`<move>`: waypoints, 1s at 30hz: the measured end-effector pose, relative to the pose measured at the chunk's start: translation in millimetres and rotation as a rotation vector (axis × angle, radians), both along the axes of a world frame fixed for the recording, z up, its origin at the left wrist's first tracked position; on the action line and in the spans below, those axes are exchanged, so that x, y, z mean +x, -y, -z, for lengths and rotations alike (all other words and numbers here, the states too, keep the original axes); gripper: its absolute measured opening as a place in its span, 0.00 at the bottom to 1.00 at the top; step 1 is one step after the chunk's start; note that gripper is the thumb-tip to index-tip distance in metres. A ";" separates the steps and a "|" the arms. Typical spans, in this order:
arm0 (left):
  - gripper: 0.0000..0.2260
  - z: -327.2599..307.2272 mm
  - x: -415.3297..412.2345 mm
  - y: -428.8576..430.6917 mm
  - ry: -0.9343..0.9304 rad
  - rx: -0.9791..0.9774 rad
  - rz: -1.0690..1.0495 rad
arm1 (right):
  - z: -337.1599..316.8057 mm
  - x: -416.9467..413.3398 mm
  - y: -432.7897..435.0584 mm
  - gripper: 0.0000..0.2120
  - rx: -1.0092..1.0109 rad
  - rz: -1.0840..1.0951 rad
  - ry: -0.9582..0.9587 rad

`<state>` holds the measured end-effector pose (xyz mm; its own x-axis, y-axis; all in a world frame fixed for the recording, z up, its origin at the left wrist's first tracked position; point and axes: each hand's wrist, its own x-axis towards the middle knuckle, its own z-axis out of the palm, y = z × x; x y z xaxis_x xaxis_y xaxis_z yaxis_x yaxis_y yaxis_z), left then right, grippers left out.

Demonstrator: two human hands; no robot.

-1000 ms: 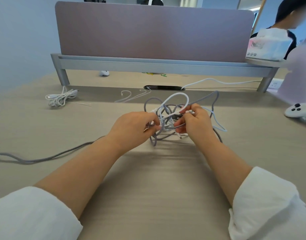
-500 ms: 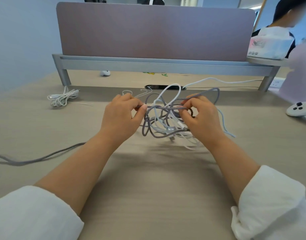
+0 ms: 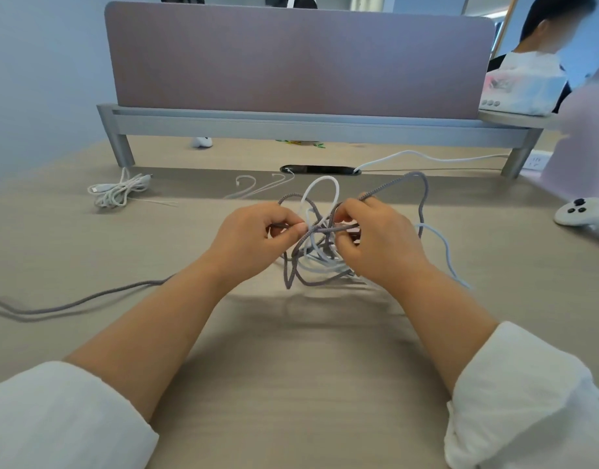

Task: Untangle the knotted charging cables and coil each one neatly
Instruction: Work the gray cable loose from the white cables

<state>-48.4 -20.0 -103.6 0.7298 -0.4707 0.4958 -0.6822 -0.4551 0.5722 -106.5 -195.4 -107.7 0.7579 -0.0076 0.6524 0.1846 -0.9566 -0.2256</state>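
My left hand (image 3: 254,240) and right hand (image 3: 379,243) pinch the grey cable (image 3: 325,228) (light, limp, grippy braid, I'd judge) beside its knot (image 3: 316,247).

Beige wood-grain desk (image 3: 291,384), mauve divider panel (image 3: 291,59) on a grey metal rail (image 3: 291,125) across the back, black cable slot (image 3: 320,169) near it; white controller (image 3: 577,213) at right edge, tissue pack (image 3: 521,91) on corner shelf

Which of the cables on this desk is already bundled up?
The white cable bundle lying alone at the far left of the wooden desk. The grey braided cable and pale smooth cable are knotted together mid-desk.
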 end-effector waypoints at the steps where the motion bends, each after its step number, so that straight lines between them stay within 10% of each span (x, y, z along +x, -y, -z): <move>1: 0.06 -0.6 0.9 -1.5 -0.005 -0.027 -0.051 | -0.6 -2.1 -1.6 0.10 -0.013 -0.018 0.014; 6: 0.11 -1.7 3.6 0.0 -0.035 -0.042 -0.273 | -6.7 -6.8 -15.6 0.21 -0.081 -0.011 0.246; 14: 0.06 1.6 -1.3 6.4 0.015 -0.088 -0.073 | -8.4 -7.2 -21.2 0.15 -0.031 0.014 0.437; 30: 0.02 -2.2 -1.9 5.4 -0.004 -0.069 -0.060 | 3.0 2.6 -20.8 0.11 -0.058 0.075 0.035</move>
<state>-50.3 -25.4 -101.5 0.7577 -0.3911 0.5225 -0.6526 -0.4542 0.6065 -103.9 -174.6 -110.6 0.7333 -0.0252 0.6794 0.1188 -0.9792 -0.1645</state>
